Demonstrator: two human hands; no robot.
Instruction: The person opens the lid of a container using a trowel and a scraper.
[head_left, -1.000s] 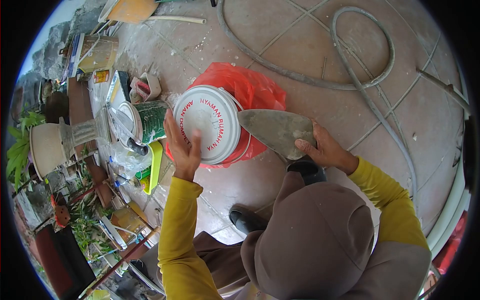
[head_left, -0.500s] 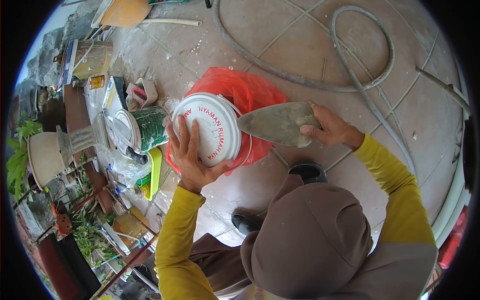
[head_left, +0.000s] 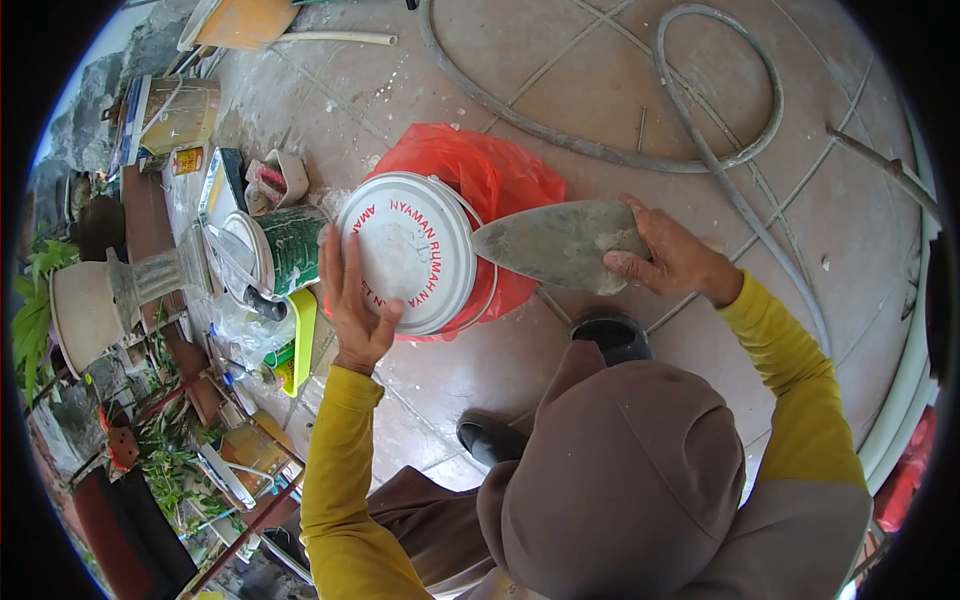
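A white round lid (head_left: 410, 255) with red lettering tops a bucket that stands in a red plastic bag (head_left: 490, 165). My left hand (head_left: 355, 300) rests at the lid's left edge, fingers stretched out and the thumb on the lid. On the right, my right hand (head_left: 675, 255) grips a grey pointed trowel blade (head_left: 560, 245) by its wide end. The trowel's tip touches or nearly touches the lid's right rim. The bucket's wire handle curves beside that rim.
A green tin (head_left: 295, 245) with a white lid and a yellow-green tray (head_left: 303, 335) stand left of the bucket. Beyond lie a brush in a white container (head_left: 290, 180) and a clutter of tools. A grey hose (head_left: 560, 140) loops across the tiles.
My left hand has slid left from the lid's middle to its edge. The trowel and my right hand have barely moved. The whole view has shifted slightly.
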